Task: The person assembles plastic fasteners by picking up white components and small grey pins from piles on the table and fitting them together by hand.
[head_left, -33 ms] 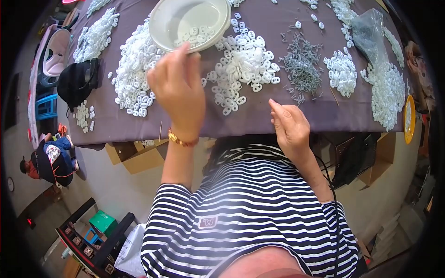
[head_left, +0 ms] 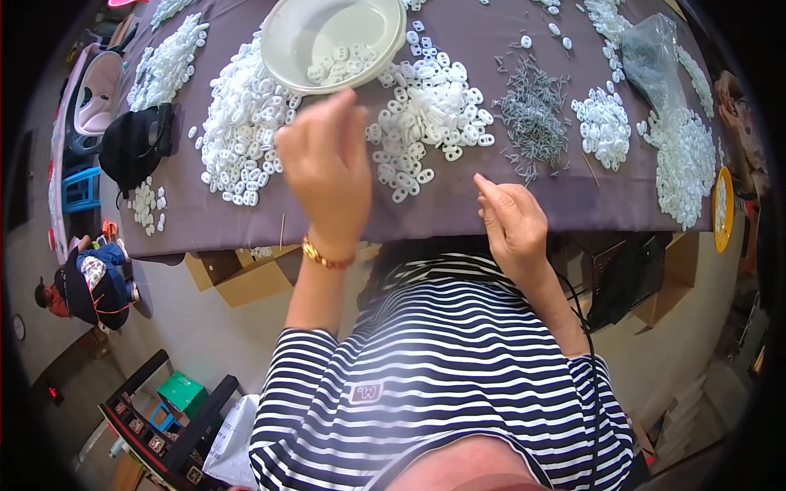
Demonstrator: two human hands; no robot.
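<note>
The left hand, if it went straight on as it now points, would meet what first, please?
Probably the pale bowl, at its near rim, though the left hand may be higher.

Counter cover: matt cloth. Bowl, white pieces: smooth plastic. Grey screws: dull metal. Bag near right edge: glossy plastic.

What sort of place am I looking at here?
Probably a small workshop, or a home room used for handwork; I can't tell which. A cloth-covered table bears separate heaps of white pieces and small grey parts, with a blue stool nearby.
</note>
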